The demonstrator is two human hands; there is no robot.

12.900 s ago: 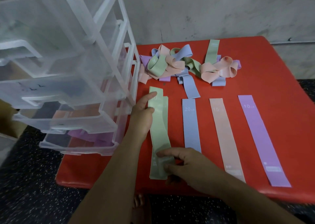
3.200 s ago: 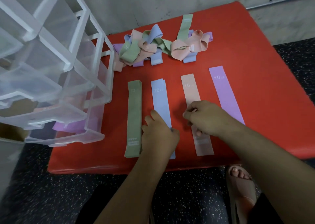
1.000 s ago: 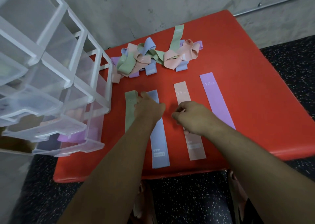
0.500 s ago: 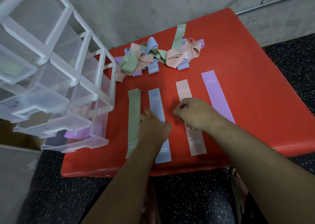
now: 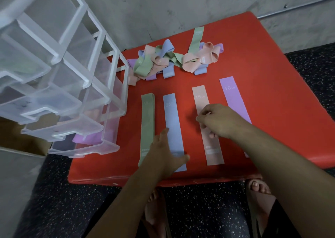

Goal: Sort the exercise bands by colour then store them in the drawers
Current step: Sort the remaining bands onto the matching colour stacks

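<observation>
Four flat exercise bands lie side by side on the red table (image 5: 262,60): green (image 5: 147,122), blue (image 5: 172,118), pink (image 5: 200,98) and purple (image 5: 233,98). My left hand (image 5: 165,154) lies flat on the near end of the blue band, fingers spread. My right hand (image 5: 217,120) hovers over the middle of the pink band with curled fingers; whether it pinches the band is unclear. A tangled pile of mixed-colour bands (image 5: 172,60) sits at the back. The clear plastic drawer unit (image 5: 72,93) stands at the left with its drawers pulled out.
A grey wall runs behind the table. A purple band (image 5: 87,138) lies in the lowest drawer and pink ones in the drawer above. A cardboard box (image 5: 18,138) sits beside the unit. My sandalled feet (image 5: 257,189) stand on dark speckled floor below the table's near edge.
My left hand has slid down the blue band toward the near edge. My right hand stays over the pink band. The camera view has shifted a little.
</observation>
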